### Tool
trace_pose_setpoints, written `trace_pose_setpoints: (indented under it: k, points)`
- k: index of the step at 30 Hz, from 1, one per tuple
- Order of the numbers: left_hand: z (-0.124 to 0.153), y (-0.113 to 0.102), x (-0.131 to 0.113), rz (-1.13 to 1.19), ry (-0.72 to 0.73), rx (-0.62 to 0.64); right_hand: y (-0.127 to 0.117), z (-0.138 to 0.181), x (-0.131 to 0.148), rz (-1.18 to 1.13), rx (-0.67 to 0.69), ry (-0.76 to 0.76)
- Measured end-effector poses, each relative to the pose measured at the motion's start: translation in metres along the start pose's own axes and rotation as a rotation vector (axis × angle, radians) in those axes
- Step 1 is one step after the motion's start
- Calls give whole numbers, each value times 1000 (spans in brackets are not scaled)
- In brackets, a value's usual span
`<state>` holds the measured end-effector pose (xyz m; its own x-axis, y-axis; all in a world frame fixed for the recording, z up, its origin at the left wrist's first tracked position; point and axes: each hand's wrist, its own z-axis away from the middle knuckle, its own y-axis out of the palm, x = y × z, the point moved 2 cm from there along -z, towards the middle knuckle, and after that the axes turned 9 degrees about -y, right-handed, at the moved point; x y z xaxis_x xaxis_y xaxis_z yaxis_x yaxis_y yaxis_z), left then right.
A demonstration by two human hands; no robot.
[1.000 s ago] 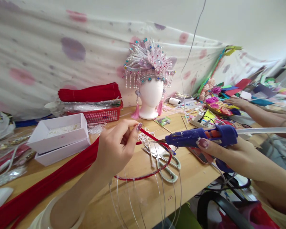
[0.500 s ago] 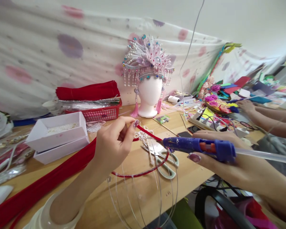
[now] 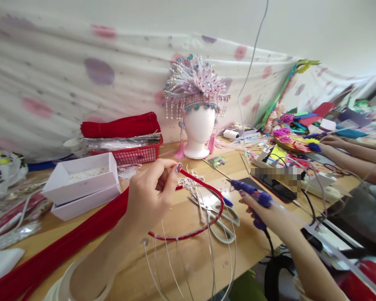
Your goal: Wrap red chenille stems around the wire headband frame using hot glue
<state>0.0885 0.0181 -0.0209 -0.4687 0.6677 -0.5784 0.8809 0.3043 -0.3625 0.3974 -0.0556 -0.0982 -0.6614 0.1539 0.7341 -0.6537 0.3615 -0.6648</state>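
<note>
Left grip (image 3: 152,190) in a thumb-and-finger pinch, right grip (image 3: 266,209) curled.

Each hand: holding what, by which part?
Left hand: red band, pinched between thumb and finger along its upper stretch; whether at its very end is hidden. Right hand: glue gun, by its handle.

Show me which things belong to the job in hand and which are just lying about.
In use:
red hoop, in the left hand
blue glue gun, in the right hand

Lying about, it seems:
scissors
white box
red basket
mannequin head
</note>
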Motion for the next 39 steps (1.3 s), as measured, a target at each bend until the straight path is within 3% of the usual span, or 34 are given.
trace_pose_setpoints:
  k: [5,9,11,14,15,17,19,21,24,26,27,28,29,32,39]
  points:
    - [1,2,-3,14,-10,15,24,-35,-8,83,9,-59]
    - [1,3,-2,17,-4,3,19,-41,-15,130,-37,-109]
    - [1,3,-1,14,5,-9,8,-21,-21,186,-116,-121]
    - [1,3,1,3,19,-18,-12,36,-29,298,-258,-59]
    - [1,3,1,0,20,-18,-16,55,-27,283,-244,-70]
    - [0,3,1,1,11,-12,-15,84,-11,185,-177,-161]
    - [0,3,0,16,-11,-9,-8,94,19,48,-192,-360]
    - [1,3,-2,29,-29,-7,5,85,49,-28,-241,-511]
    - [3,1,-3,26,-39,0,21,60,65,-109,-155,-582]
    - [4,1,-3,21,-51,-18,17,50,45,-92,-314,-427]
    - [4,0,-3,20,-56,-29,10,50,28,-16,-485,-261]
    - [4,0,-2,20,-60,-34,4,50,9,135,-564,-97]
    - [5,1,-2,23,-68,-35,0,51,-8,254,-496,12]
    - [5,1,-2,24,-109,-34,-4,46,-41,427,-279,155]
    - [5,1,-5,-8,-155,-57,10,16,-36,457,-71,231]
